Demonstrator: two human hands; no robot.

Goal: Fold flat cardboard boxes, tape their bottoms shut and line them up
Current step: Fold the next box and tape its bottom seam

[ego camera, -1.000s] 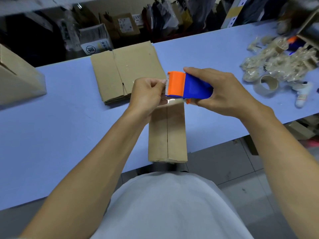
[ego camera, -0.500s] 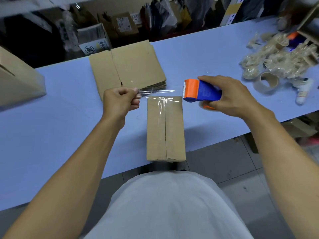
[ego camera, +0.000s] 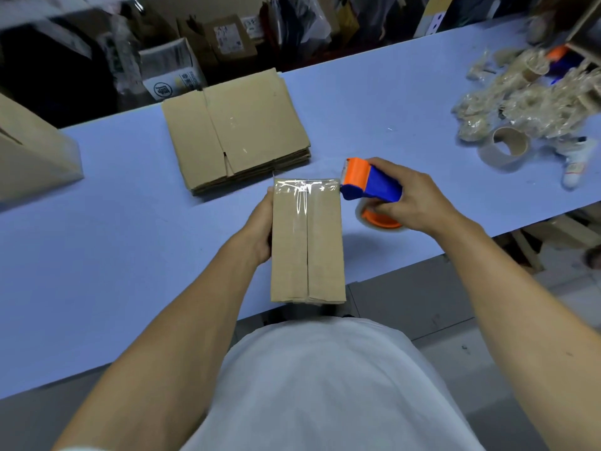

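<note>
A folded-up cardboard box (ego camera: 307, 242) stands at the near edge of the blue table (ego camera: 97, 255), its closed flaps facing up. A strip of clear tape (ego camera: 305, 186) lies across the far end of the flaps. My left hand (ego camera: 260, 229) grips the box's left side. My right hand (ego camera: 406, 200) grips a blue and orange tape dispenser (ego camera: 367, 185), whose orange head touches the box's far right corner. A stack of flat cardboard boxes (ego camera: 237, 131) lies just beyond the box.
A larger standing cardboard box (ego camera: 29, 154) is at the far left. At the right lie a heap of crumpled used tape (ego camera: 527, 99), an empty tape core (ego camera: 504, 148) and a small white bottle (ego camera: 575, 164). Beyond the table are stored boxes and bags.
My left hand pulled a strip of tape out to the left, then laid it across the box's far end and moved to the box's left side. The dispenser came down to the right corner.
</note>
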